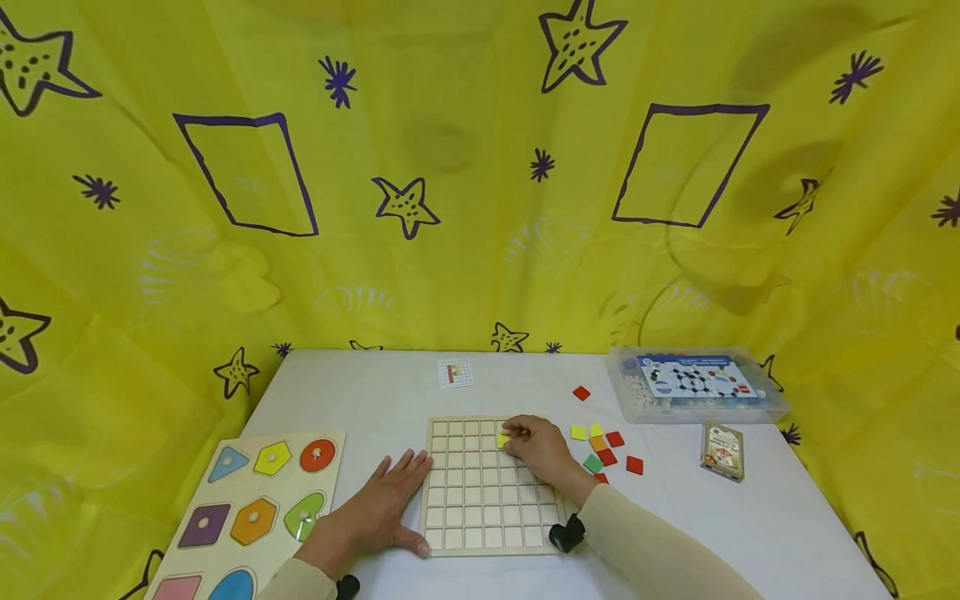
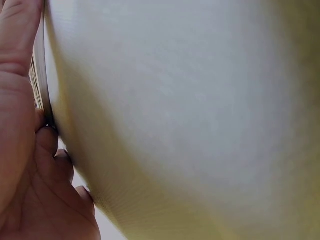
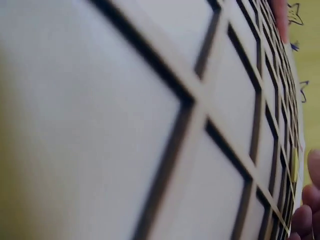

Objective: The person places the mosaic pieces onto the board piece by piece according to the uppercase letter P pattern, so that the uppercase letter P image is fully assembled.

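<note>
A wooden grid board [image 1: 491, 495] of square cells lies on the white table. My left hand [image 1: 386, 506] rests along the board's left side, fingers spread, with fingertips and thumb at its edge. My right hand [image 1: 540, 448] is over the board's upper right, fingers bent and thumb apart from them. By its fingertips a yellow square tile [image 1: 503, 441] sits at a cell in the upper part. The right wrist view shows this yellow tile [image 3: 295, 165] on the grid, with a small gap to the fingers [image 3: 312, 197]. The palm hides some cells.
Loose red, yellow, orange and green tiles [image 1: 592, 464] lie right of the board, one red tile [image 1: 581, 392] farther back. A printed pattern card [image 1: 455, 374] is behind it. A shape puzzle [image 1: 255, 475] is at left; a clear plastic box [image 1: 697, 385] and card pack [image 1: 723, 451] at right.
</note>
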Available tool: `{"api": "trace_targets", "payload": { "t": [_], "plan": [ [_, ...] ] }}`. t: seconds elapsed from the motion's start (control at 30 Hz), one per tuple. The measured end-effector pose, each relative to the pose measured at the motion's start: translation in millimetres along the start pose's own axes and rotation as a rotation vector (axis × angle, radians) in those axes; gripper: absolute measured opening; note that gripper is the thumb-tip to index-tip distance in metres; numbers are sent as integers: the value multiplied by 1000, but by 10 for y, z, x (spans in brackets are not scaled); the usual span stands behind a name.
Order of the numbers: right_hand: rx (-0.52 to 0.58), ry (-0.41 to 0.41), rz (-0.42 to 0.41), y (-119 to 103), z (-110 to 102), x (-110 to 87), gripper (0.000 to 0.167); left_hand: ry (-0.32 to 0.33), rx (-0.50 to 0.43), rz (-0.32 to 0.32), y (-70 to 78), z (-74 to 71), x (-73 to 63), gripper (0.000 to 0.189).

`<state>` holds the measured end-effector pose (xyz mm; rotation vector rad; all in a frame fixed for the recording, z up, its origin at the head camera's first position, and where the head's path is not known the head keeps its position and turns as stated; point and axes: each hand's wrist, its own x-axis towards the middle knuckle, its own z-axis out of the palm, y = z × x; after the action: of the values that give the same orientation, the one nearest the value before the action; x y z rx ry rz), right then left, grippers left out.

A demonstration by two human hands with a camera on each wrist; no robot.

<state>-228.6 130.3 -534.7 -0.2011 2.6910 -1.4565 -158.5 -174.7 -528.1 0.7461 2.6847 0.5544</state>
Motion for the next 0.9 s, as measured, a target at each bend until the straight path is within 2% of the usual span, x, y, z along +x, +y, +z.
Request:
{"api": "trace_targets", "payload": {
  "t": [0.17,0.5,0.6,0.9],
  "plan": [
    [138,-21,17,22,-46,12,26,2,-5,0,-5,7,-3,135],
    [233,24,21,67,-155,7,30,2,-11,-11,-25,31,25,136],
    [237,33,21,93,-261,-11,32,6,-6,-4,-34,41,28,136],
    [185,106,102,250,-739,-59,38,7,-1,-12,-43,39,40,136]
  ]
}}
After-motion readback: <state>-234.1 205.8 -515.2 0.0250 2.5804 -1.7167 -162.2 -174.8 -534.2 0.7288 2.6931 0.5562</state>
